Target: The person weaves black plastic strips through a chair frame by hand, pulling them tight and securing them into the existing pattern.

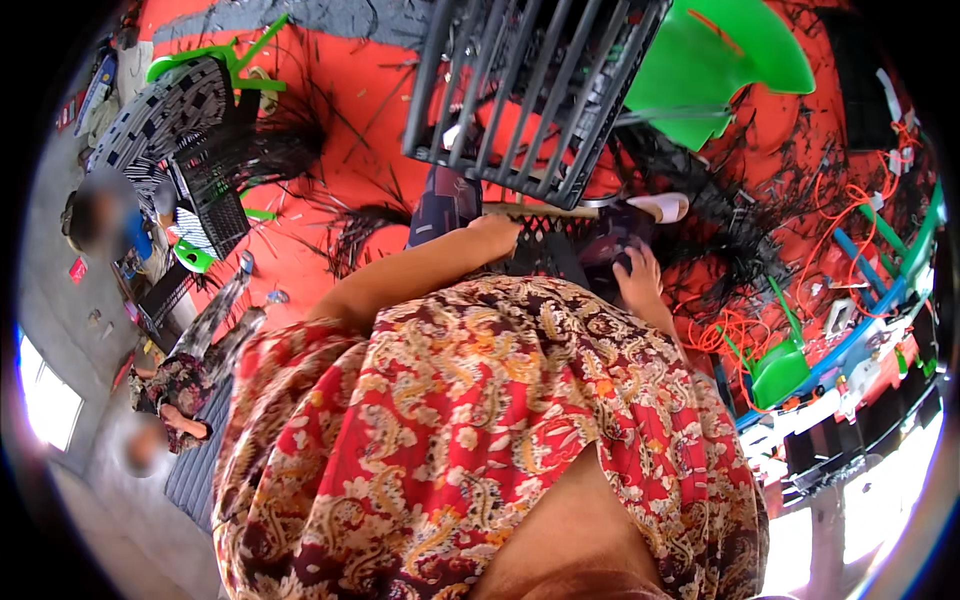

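My left hand [495, 235] is closed with its fingers curled under, at the near end of a pale narrow bar [555, 210] between my knees. What its fingers hold, if anything, is hidden. My right hand [640, 278] lies open with spread fingers on my dark trousers at the right thigh. Between the two hands is a black lattice piece [540, 240], partly covered by my patterned shirt. Just beyond my hands stands a dark grey slatted plastic frame [510, 100], apart from both hands and cut off by the upper edge.
A green plastic chair [700, 70] stands beyond the slatted frame. Black strips [730, 220] litter the red floor [350, 110]. Orange cord [850, 210] tangles at the right near a small green chair [778, 370]. Two other people sit at the left, one beside a black crate [212, 195].
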The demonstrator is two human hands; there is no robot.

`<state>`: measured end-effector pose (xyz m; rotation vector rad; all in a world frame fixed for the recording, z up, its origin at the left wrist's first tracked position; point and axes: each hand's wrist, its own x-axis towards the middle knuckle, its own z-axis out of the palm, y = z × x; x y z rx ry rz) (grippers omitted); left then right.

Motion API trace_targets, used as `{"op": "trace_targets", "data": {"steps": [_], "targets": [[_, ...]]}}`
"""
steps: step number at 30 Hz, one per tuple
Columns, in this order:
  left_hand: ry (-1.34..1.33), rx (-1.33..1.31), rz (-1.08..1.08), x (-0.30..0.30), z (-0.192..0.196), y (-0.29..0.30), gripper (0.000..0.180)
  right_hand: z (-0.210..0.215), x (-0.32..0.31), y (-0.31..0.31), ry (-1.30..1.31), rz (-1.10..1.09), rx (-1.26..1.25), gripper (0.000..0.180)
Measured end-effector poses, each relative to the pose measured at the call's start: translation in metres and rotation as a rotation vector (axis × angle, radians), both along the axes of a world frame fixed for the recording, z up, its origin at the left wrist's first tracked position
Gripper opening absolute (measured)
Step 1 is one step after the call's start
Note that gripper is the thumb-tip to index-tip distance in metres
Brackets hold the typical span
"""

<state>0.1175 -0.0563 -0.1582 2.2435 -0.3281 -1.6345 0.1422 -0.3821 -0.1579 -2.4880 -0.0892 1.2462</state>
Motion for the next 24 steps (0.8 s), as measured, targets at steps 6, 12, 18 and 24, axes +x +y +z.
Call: {"op": "trace_targets", "data": {"steps": [6,12,18,24], "targets": [[-0.065,0.011,0.083,-0.025,-0.069,-0.065,0.040,-0.009,0.015,-0.017,0.180,0.062,-0.237,0.062],[-0.299,0.085,0.218,-0.034,-0.123,-0.063,0.051,0.012,0.028,-0.027,-0.044,0.110,-0.281,0.052],[-0.143,-0.013,0.196,-0.005,-0.161,-0.038,0.049,0.019,0.046,-0.059,-0.026,0.058,-0.317,0.056],[-0.248,-0.123,0.167,-0.044,-0.200,-0.034,0.047,0.016,0.040,-0.115,0.041,0.056,-0.320,0.058]]}}
